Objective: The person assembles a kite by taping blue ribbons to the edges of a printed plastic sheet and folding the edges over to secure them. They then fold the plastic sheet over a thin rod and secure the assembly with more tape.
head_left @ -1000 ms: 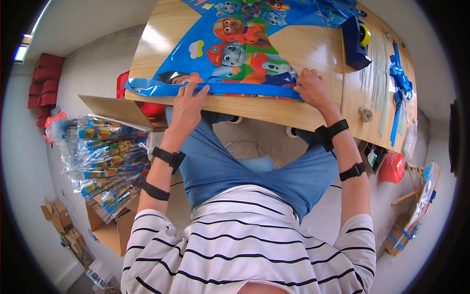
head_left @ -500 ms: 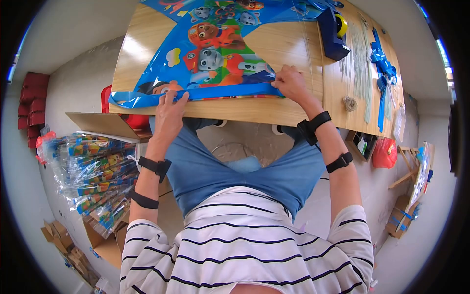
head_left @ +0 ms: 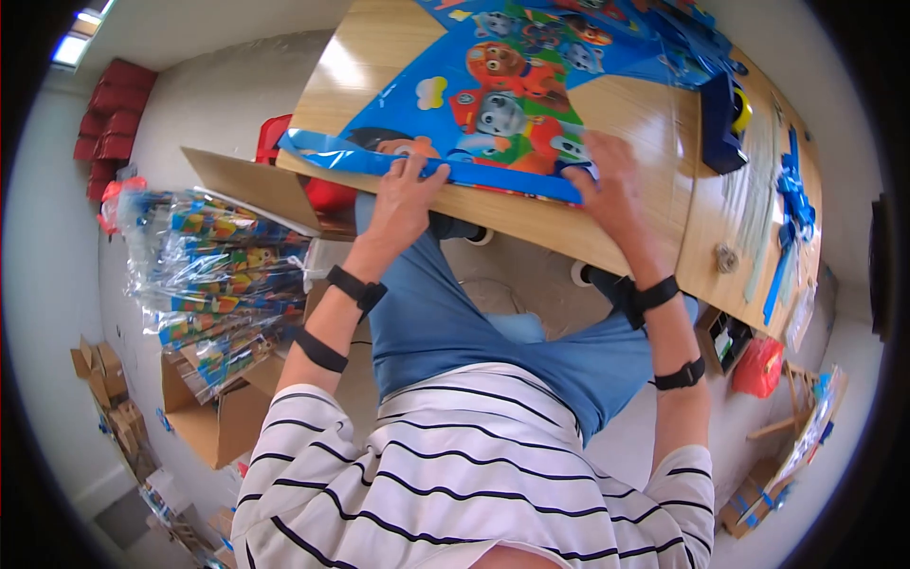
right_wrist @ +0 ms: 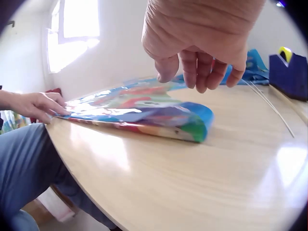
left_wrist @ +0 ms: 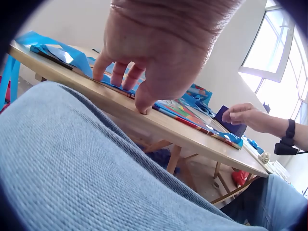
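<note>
A shiny blue plastic sheet [head_left: 431,92] printed with cartoon dogs lies across the wooden table [head_left: 654,123]. Along its near edge runs a folded blue strip [head_left: 502,180]. My left hand [head_left: 403,204] presses this fold with its fingertips, thumb toward the right, at the table's front edge. Over the fold's right end, my right hand [head_left: 611,185] hovers with nothing in it. The right wrist view shows its fingers [right_wrist: 203,70] hanging loosely bent above the sheet, and the rounded end of the fold [right_wrist: 199,125] standing a little puffed up below.
A dark blue tape dispenser [head_left: 722,123] with yellow tape stands to the right. Beyond it lie thin pale sticks [head_left: 755,218], a blue ribbon bow [head_left: 794,199] and a small coil [head_left: 726,258]. Clear-wrapped printed packs [head_left: 227,256] and an open carton [head_left: 204,412] are at the left.
My right hand has let go of the fold's right end and lifted off it. The left hand keeps pressing the fold in about the same place. The head view has shifted.
</note>
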Available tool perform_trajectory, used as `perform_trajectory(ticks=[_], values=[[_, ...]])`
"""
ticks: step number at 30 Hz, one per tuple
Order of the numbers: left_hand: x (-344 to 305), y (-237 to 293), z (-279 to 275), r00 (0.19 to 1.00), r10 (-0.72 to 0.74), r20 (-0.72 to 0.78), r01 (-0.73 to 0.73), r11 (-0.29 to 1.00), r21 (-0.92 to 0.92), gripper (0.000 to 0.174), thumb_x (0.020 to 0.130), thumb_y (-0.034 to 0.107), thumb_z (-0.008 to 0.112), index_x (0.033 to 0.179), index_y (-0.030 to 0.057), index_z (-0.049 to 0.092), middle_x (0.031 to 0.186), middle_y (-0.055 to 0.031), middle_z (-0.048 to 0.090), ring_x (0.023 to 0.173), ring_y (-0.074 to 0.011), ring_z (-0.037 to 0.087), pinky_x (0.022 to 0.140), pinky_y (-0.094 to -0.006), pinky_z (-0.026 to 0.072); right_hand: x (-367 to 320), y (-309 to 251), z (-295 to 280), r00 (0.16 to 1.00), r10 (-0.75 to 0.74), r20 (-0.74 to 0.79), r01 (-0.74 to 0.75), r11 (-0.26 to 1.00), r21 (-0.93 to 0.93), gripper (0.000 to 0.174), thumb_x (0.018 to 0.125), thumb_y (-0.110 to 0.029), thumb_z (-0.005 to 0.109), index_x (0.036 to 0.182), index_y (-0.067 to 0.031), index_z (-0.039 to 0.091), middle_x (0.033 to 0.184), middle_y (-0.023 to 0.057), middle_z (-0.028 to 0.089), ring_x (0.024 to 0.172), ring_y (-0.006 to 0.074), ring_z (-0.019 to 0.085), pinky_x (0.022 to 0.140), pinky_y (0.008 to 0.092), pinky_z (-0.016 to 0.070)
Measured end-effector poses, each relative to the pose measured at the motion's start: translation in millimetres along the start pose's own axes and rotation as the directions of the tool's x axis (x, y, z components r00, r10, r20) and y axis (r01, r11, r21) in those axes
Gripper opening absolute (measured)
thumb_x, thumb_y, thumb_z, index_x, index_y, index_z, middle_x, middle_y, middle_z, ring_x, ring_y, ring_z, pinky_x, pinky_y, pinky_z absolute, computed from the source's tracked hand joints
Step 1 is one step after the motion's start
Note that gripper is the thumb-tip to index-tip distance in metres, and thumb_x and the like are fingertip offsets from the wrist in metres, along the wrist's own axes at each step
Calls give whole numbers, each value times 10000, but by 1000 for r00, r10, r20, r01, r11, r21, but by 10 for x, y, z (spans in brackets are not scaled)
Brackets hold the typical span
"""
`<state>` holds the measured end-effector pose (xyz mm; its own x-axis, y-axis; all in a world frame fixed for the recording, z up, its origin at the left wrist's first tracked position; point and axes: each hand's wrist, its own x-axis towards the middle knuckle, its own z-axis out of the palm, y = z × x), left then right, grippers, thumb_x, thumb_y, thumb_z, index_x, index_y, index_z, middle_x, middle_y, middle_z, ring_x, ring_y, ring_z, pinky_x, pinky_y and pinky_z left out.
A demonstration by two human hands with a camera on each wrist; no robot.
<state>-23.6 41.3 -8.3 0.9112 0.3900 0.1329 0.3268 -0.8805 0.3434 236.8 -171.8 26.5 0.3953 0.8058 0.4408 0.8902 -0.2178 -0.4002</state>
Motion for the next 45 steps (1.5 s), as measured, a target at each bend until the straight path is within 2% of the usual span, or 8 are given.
perform_trajectory(ticks=[4,10,17,23,29,35,41,45], values=[[-13,-53,48,999,36,-34,-35,999,27,598,765,-64,692,1333,120,658,1269,-170,559,1161,-406,536,988,-488,479,83,-859,594,943,-184,277,175,983,59,988,754,-360,850,1544,4,382,1600,211,389,1508,384,332,1236,527,266],[-28,-12,5,999,1,-40,0,1000,29,593,652,52,784,1227,-10,652,1299,-174,556,1177,-394,534,990,-476,465,23,-1168,1273,906,-167,388,88,973,214,1168,707,-472,863,1595,5,272,1642,203,327,1549,358,264,1254,533,222],[-67,-158,-1,995,26,-94,-39,990,-137,495,754,-18,712,1242,-19,631,1244,-165,601,1175,-380,555,1013,-464,463,-70,-1165,1367,919,-171,355,133,983,128,1198,710,-530,845,1594,29,261,1658,208,297,1562,350,239,1268,506,190],[-12,-585,-352,983,7,-183,-14,999,-37,452,750,45,762,1192,40,668,1197,-138,624,1166,-364,565,1006,-474,450,-63,-1193,1367,905,-165,391,147,986,77,1140,738,-522,831,1588,15,296,1670,205,273,1567,345,226,1267,512,192],[135,-1145,-518,982,-187,36,187,982,-8,357,679,181,864,994,101,718,1099,-110,633,1141,-351,558,1019,-475,400,-52,-1198,1331,897,-163,410,144,986,79,1115,777,-533,798,1595,17,277,1678,205,253,1572,348,205,1270,507,180],[326,-1224,-673,943,-208,260,212,977,13,304,682,210,873,903,92,702,968,-99,645,1089,-326,562,1005,-492,349,-29,-1221,1305,904,-160,397,135,987,89,1095,768,-503,813,1587,12,299,1663,201,288,1564,350,229,1267,502,204],[393,-1390,-690,921,-205,332,222,975,-14,146,804,221,790,819,116,691,739,-75,653,883,-291,630,970,-489,349,-35,-1228,1308,907,-159,391,138,987,81,1091,762,-491,822,1585,7,306,1658,200,298,1564,346,231,1268,499,209],[437,-1400,-698,911,-189,366,200,980,9,131,862,228,728,819,112,684,731,-80,652,820,-298,627,957,-491,343,-35,-1231,1314,906,-156,393,139,988,71,1104,765,-502,817,1591,5,288,1666,202,279,1571,344,211,1273,492,193]])
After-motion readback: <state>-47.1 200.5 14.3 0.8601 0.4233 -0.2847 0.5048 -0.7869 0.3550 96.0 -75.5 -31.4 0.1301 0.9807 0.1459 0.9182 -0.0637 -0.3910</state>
